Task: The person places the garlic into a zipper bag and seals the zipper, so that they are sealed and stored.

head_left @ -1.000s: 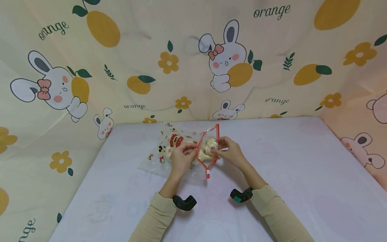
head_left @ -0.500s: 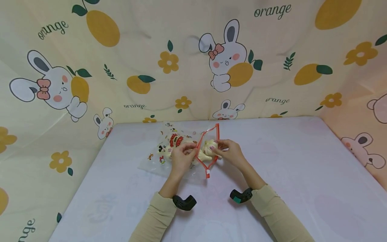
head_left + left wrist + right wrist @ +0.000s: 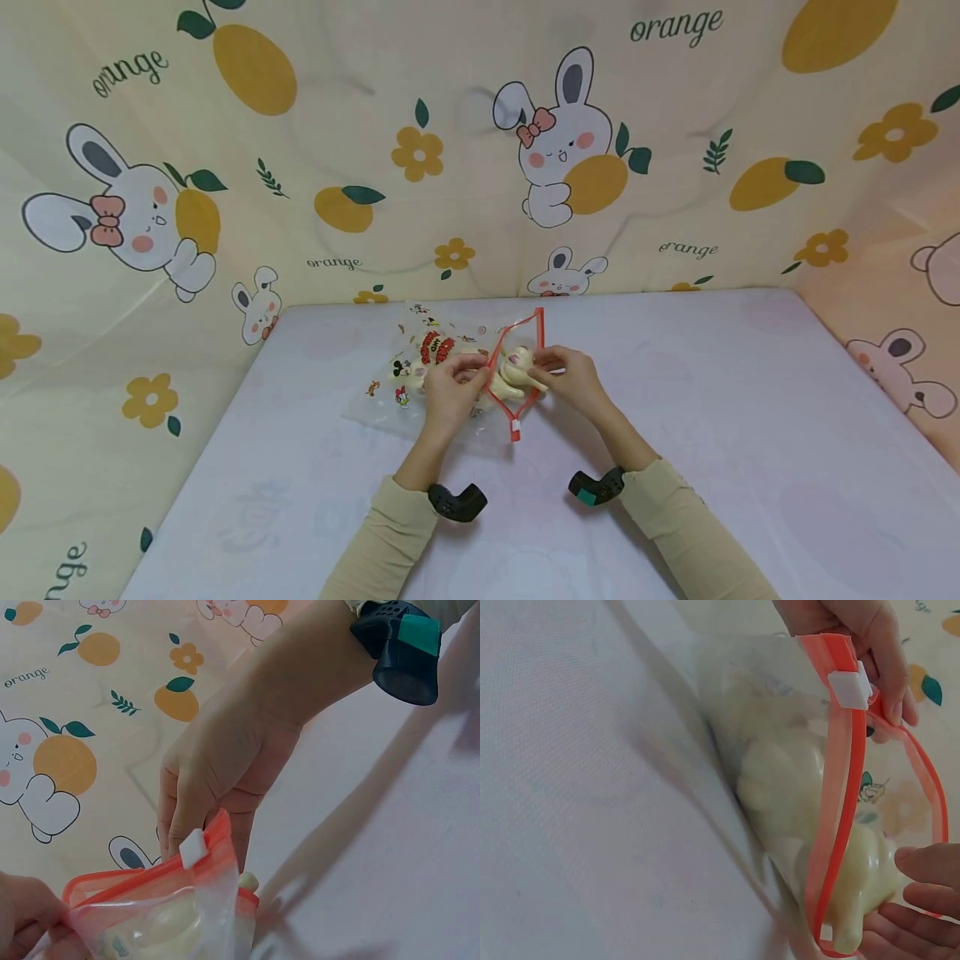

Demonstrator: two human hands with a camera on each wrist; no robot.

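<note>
A clear zip bag (image 3: 431,350) with cartoon prints lies on the table, its red-edged mouth spread apart and facing right. My left hand (image 3: 453,392) pinches the near side of that red zip strip (image 3: 845,802). At the mouth, the fingers of my right hand (image 3: 572,379) hold a pale cream garlic bulb (image 3: 517,358), its stem pointing down and to the right. In the right wrist view this bulb (image 3: 859,881) sits right at the opening. Another garlic bulb (image 3: 780,776) shows through the plastic behind it. A white slider (image 3: 193,849) sits at one end of the zip.
A white cloth (image 3: 697,433) covers the table, and a curtain (image 3: 465,167) printed with rabbits and oranges rises behind it. More cream shapes show through the bag on its left part. Black cameras (image 3: 457,503) are strapped to both wrists.
The right fingers have turned the garlic bulb at the mouth, so its stem now points down and to the right. The left hand and the bag have stayed in place.
</note>
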